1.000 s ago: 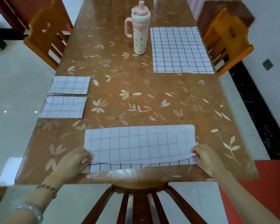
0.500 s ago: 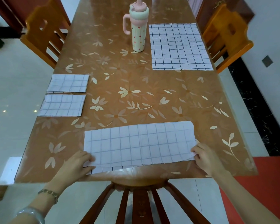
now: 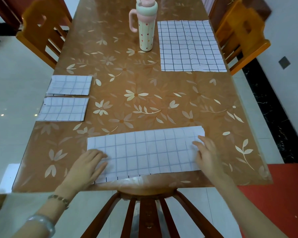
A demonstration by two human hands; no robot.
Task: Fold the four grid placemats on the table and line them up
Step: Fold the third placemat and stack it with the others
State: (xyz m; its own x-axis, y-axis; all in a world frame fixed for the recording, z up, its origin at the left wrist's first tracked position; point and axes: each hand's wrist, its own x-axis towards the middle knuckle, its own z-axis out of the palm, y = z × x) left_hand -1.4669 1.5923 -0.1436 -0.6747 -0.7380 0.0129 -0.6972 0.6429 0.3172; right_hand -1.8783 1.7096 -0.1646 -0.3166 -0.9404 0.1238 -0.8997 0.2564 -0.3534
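Note:
A white grid placemat (image 3: 144, 152), folded in half lengthwise, lies flat at the table's near edge. My left hand (image 3: 88, 165) presses flat on its left end and my right hand (image 3: 207, 155) presses flat on its right end, fingers straight. Two smaller folded placemats sit one behind the other at the left edge, the nearer (image 3: 63, 109) and the farther (image 3: 70, 85). An unfolded grid placemat (image 3: 189, 47) lies spread at the far right.
A tall pink and cream bottle (image 3: 145, 26) with a handle stands just left of the unfolded mat. The floral brown table (image 3: 144, 93) has wooden chairs at the left (image 3: 40, 33), right (image 3: 243, 35) and near side (image 3: 144, 212).
The lifted top half of the near placemat has come down flat. Both hands moved from pinching its front corners to pressing flat on its ends.

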